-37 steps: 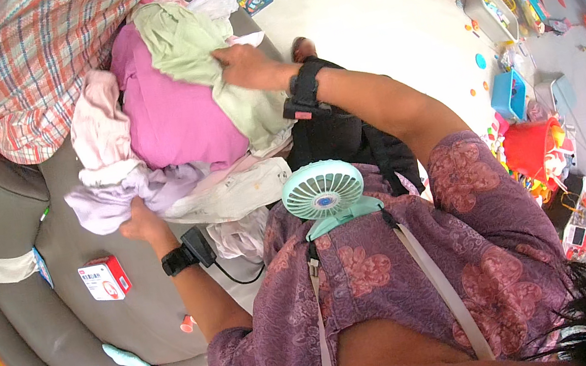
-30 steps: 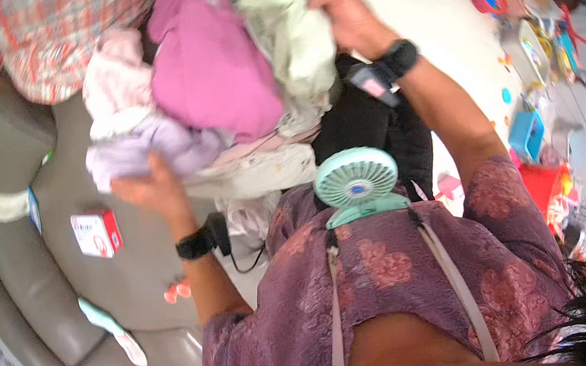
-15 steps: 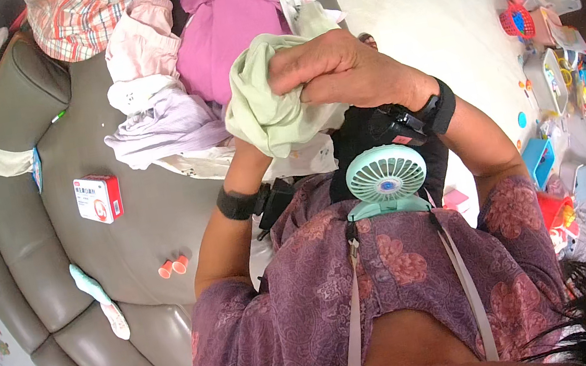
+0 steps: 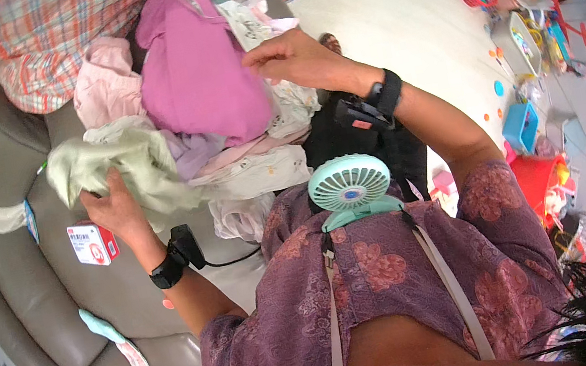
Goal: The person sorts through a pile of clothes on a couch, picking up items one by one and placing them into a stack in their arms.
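A crumpled light green garment (image 4: 131, 167) hangs from my left hand (image 4: 119, 216), whose fingers grip its near edge over the sofa's left side. Loose folds hide the garment's exact kind. My right hand (image 4: 304, 61) is empty, its fingers reaching left and slightly bent above the right edge of a large purple garment (image 4: 194, 75). Under and beside the green cloth lie a lavender garment (image 4: 192, 151) and a white patterned one (image 4: 260, 173). Pale pink clothing (image 4: 107, 82) rests left of the purple piece.
An orange plaid cloth (image 4: 66, 54) bulges at the far left. On the grey sofa (image 4: 109, 311) are a red-and-white tin (image 4: 92, 244) and a sock (image 4: 114, 341). A mint fan (image 4: 349, 185) hangs at my chest. Toys and bins, one blue (image 4: 522, 127), line the floor's right side.
The light green garment, bunched between both hands before, has swung left with my left hand and spread out. My right hand has let go of it and shifted left.
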`<action>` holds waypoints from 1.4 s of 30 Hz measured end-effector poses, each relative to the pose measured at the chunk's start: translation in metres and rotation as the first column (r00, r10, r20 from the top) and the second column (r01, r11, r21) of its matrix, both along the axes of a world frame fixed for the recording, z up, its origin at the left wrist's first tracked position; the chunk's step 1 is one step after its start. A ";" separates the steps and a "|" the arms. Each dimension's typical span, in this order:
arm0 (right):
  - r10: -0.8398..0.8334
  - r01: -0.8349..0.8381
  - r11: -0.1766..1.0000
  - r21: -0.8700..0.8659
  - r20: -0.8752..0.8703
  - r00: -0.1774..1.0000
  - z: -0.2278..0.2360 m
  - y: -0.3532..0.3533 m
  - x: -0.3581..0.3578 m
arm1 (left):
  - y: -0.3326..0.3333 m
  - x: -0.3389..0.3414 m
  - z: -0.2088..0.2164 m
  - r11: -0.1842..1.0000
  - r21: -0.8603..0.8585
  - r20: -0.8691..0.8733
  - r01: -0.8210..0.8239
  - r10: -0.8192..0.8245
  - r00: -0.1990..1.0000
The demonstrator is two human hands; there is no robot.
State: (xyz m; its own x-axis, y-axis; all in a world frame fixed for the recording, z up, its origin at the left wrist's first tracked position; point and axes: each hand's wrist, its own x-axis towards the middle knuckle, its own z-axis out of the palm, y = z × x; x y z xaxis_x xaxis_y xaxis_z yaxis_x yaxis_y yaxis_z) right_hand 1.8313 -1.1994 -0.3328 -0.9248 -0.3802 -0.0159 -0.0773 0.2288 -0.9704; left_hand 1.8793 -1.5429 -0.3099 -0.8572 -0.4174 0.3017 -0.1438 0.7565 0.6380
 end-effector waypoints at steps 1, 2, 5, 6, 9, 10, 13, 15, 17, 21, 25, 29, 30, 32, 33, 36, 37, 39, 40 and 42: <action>-0.020 0.020 1.000 0.011 0.000 1.000 -0.003 0.002 0.000 | 0.007 -0.002 -0.006 0.992 -0.064 0.047 -0.108 0.111 0.993; -0.034 0.034 0.999 0.020 0.003 0.999 -0.009 0.004 0.000 | 0.012 -0.004 -0.015 0.994 -0.055 0.051 -0.094 0.097 0.994; -0.095 0.100 0.988 0.121 -0.049 0.994 -0.019 0.004 -0.010 | 0.022 -0.013 -0.032 0.982 -0.133 0.016 0.132 -0.131 0.991; -0.091 0.097 0.987 0.125 -0.050 0.995 -0.019 0.000 -0.012 | 0.024 -0.016 -0.041 0.935 -0.323 0.105 0.146 -0.117 0.988; -0.105 0.139 0.957 0.254 -0.146 0.984 -0.012 -0.019 -0.024 | 0.029 -0.023 -0.064 0.816 -0.541 0.152 0.205 -0.145 0.978; -0.057 0.117 0.940 0.321 -0.191 0.980 -0.009 -0.027 -0.030 | 0.024 -0.028 -0.072 0.770 -0.600 0.117 0.216 -0.183 0.976; 0.010 0.067 0.909 0.411 -0.181 0.983 -0.023 -0.044 -0.039 | 0.044 -0.034 -0.053 0.800 -0.553 0.168 0.231 -0.165 0.972; 0.011 0.101 0.878 0.467 -0.231 0.973 -0.038 -0.050 -0.037 | 0.045 -0.029 -0.050 0.809 -0.550 0.166 0.209 -0.140 0.976; 0.002 0.029 0.907 0.420 -0.073 0.997 -0.046 -0.043 -0.043 | 0.044 -0.028 -0.048 0.827 -0.527 0.188 0.198 -0.114 0.976; -0.016 0.021 0.945 0.326 -0.019 1.000 -0.043 -0.035 -0.037 | 0.049 -0.018 -0.040 0.845 -0.506 0.187 0.173 -0.088 0.978; 0.052 -0.061 0.992 -0.110 -0.079 0.996 0.006 -0.044 -0.013 | 0.074 -0.015 -0.022 0.815 -0.571 -0.100 0.097 -0.186 0.978; 0.203 -0.261 0.961 -0.087 -0.414 0.887 0.029 -0.074 0.010 | 0.111 -0.013 0.000 0.856 0.286 -0.326 0.430 -0.336 0.884; 0.391 -0.348 0.919 0.182 -0.511 0.765 0.027 -0.075 0.012 | 0.118 -0.016 0.006 0.627 0.623 -0.321 0.469 -0.342 0.883; 0.564 -0.341 0.818 0.463 -0.527 0.636 0.020 -0.072 0.012 | 0.125 -0.013 0.015 0.613 0.654 -0.205 0.443 -0.420 0.884; 0.580 -0.405 0.811 0.422 -0.495 0.647 0.014 -0.070 0.011 | 0.123 -0.012 0.005 0.563 0.765 -0.082 0.313 -0.396 0.914; 0.487 -0.439 0.867 0.235 -0.584 0.649 -0.011 -0.068 0.018 | 0.099 -0.002 -0.036 0.372 0.926 0.036 0.070 -0.271 0.962; 0.553 -0.483 0.830 0.278 -0.524 0.648 -0.008 -0.063 0.022 | 0.098 0.001 -0.040 0.247 0.967 -0.004 0.060 -0.222 0.975; 0.559 -0.509 0.826 0.242 -0.466 0.685 -0.020 -0.056 0.025 | 0.103 0.011 -0.029 0.173 0.980 -0.059 0.103 -0.243 0.968; 0.552 -0.499 0.832 0.243 -0.463 0.693 -0.024 -0.051 0.026 | 0.102 0.018 -0.021 0.110 0.983 -0.117 0.144 -0.226 0.967; 0.480 -0.468 0.877 0.110 -0.262 0.837 -0.029 -0.037 0.026 | 0.077 0.023 -0.023 0.178 0.964 -0.153 0.196 -0.230 0.961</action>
